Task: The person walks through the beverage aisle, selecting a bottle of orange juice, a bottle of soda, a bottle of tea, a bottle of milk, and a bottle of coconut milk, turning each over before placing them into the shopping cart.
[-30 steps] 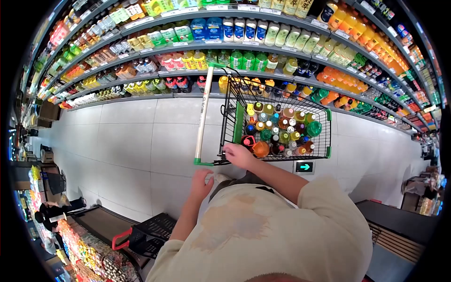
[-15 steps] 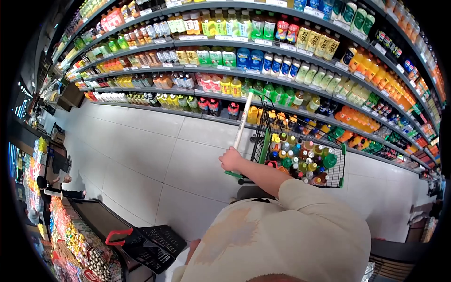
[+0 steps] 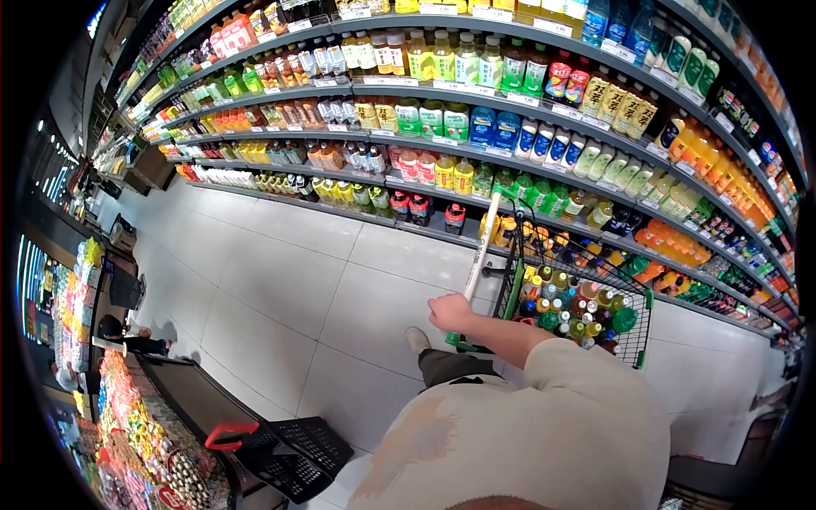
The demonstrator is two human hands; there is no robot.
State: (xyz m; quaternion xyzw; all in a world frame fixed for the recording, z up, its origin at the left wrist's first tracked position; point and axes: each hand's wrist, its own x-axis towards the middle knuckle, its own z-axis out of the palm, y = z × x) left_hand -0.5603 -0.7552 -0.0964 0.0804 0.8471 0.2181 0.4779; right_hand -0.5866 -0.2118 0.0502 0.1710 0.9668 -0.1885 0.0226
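Note:
My right hand [image 3: 449, 313] is wrapped round the near end of the pale handle bar [image 3: 480, 255] of a shopping cart. The cart's black wire basket with green edges [image 3: 649, 327] stands to my right, beside the drink shelves. Many bottles [image 3: 586, 310] with coloured caps fill it. My right arm reaches across to the handle from a beige sleeve. My left hand is out of view.
Long curved shelves [image 3: 425, 83] of bottled drinks run across the top. At the lower left are a black perforated crate [image 3: 297, 455], a red handle [image 3: 229, 435] and a display of packaged sweets [image 3: 140, 416]. A person in dark clothes [image 3: 144, 344] is at the far left.
The cart, my right hand and the shelves appear further right and lower in the view. My shoe and trouser leg now show on the floor. A bit of my left arm has left the view.

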